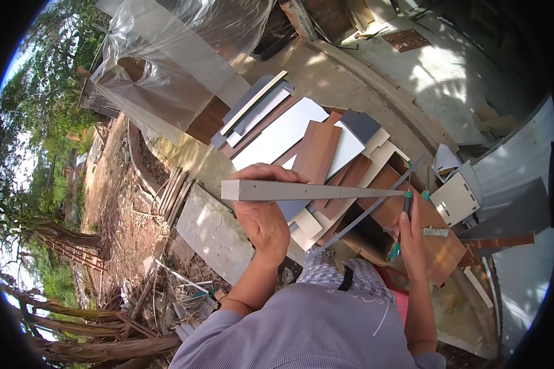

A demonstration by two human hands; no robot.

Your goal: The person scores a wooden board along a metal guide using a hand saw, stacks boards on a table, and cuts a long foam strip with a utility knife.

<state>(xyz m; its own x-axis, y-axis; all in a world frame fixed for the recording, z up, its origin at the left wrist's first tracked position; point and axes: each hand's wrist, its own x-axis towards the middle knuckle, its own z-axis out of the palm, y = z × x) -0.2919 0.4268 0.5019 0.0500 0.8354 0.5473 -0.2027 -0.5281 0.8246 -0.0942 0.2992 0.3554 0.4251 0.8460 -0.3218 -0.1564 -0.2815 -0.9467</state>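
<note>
My left hand is closed around the near end of a long, narrow light-grey board, its fingers passing behind and its palm below. The board is held edge-up and stretches away to the right. My right hand is closed on a slim green-and-black tool at the board's far end; its exact kind is unclear. A thin grey strip crosses diagonally beneath the board, close to the right hand. Part of the right hand's grip is hidden.
Below lies a pile of loose panels, among them a white panel and a brown wood-grain panel. Clear plastic sheeting covers items at upper left. A concrete slab and branches lie to the left.
</note>
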